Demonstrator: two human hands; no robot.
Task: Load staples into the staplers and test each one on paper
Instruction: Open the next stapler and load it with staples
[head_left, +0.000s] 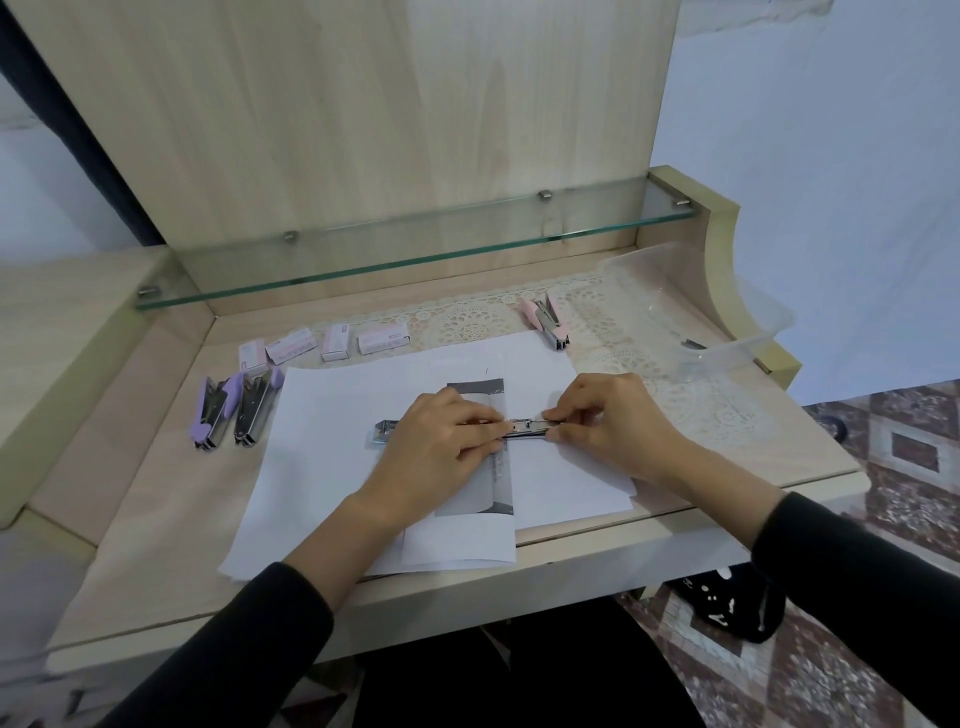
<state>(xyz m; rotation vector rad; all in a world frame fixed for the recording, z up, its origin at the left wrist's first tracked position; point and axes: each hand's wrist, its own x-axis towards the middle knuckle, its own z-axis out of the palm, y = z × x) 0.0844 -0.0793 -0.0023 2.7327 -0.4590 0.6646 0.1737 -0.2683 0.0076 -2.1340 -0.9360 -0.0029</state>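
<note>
A metal stapler (524, 429) lies swung open flat on the white sheets of paper (322, 467) at the middle of the desk. My left hand (441, 441) lies over its left half, fingers curled on the metal channel. My right hand (608, 421) pinches its right end between thumb and fingers. Two purple staplers (228, 410) lie open at the left. A pink stapler (548, 319) lies at the back on the lace mat. Several small staple boxes (332, 344) sit in a row behind the paper.
A clear plastic container (727, 332) stands at the back right on the lace mat (649, 364). A glass shelf (415, 249) runs across above the desk's back. A narrow printed strip of paper (493, 499) lies on the sheets.
</note>
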